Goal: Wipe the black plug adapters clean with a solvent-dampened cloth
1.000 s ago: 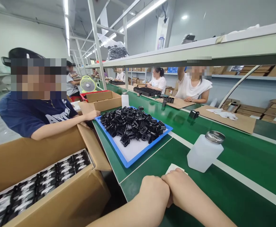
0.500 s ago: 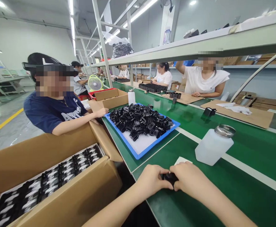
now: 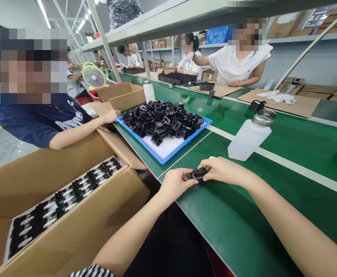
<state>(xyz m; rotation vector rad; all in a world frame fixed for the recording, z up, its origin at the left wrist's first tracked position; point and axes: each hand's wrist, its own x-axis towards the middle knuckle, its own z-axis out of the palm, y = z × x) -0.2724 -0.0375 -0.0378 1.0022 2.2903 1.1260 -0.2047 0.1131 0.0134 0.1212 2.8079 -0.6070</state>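
Between my two hands is a small rounded black part (image 3: 198, 174), held just over the green table (image 3: 229, 215). My left hand (image 3: 176, 184) pinches its left end between thumb and fingers. The right end is gripped by the fingertips of my right hand (image 3: 221, 169). Partly hidden behind my right hand lies a small white piece (image 3: 211, 158). A blue-rimmed tray (image 3: 172, 154) with a heap of black parts (image 3: 162, 119) stands beyond my left hand. Behind my right hand is a white bottle with a metal cap (image 3: 249, 139).
An open cardboard box (image 3: 99, 215) with rows of black parts stands at the left. A person in a dark blue shirt (image 3: 35, 123) rests a hand by the tray. A metal shelf (image 3: 168, 19) crosses overhead; other people sit across the table.
The view has tipped downward, so the scene sits higher in the picture. Both my hands still hold the black part, which now shows more of its top between my fingers.
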